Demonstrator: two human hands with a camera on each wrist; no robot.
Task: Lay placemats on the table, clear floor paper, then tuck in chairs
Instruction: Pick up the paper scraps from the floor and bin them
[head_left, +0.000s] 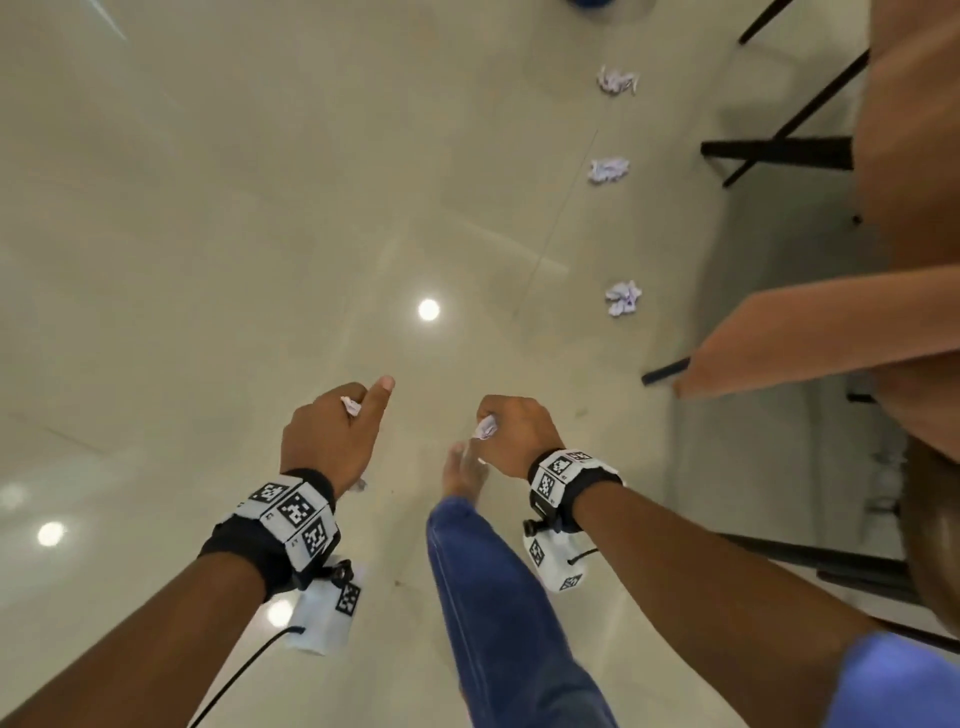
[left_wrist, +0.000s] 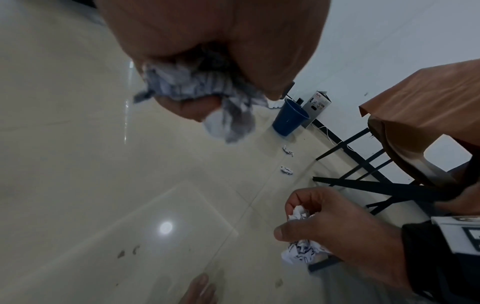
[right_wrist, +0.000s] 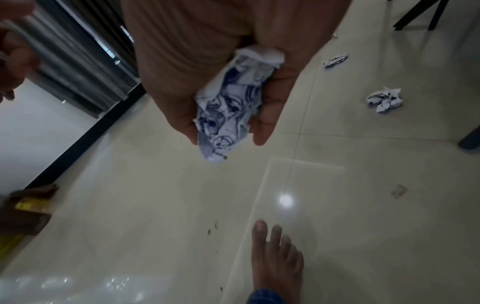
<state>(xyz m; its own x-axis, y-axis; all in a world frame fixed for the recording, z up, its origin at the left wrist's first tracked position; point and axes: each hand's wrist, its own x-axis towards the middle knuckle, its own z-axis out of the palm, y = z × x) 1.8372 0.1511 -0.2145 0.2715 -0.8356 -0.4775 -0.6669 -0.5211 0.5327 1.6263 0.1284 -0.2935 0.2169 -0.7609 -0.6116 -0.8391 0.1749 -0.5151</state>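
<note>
L hand (head_left: 332, 431) clenches a crumpled paper wad (left_wrist: 192, 86); R hand (head_left: 511, 434) grips another wad (right_wrist: 228, 107). Bare foot (right_wrist: 278, 261) on tile floor (head_left: 208, 234). Ahead, 3 paper balls (head_left: 622, 298) on floor beside table (head_left: 914, 156); blue bin (left_wrist: 289, 119) farthest.

A glossy cream tiled floor (head_left: 260, 208) carries three crumpled paper balls (head_left: 623, 298) in a row beside black table legs (head_left: 777, 151). A blue bin (left_wrist: 289, 118) stands at the wall edge. One bare foot (right_wrist: 278, 259) rests on it.
</note>
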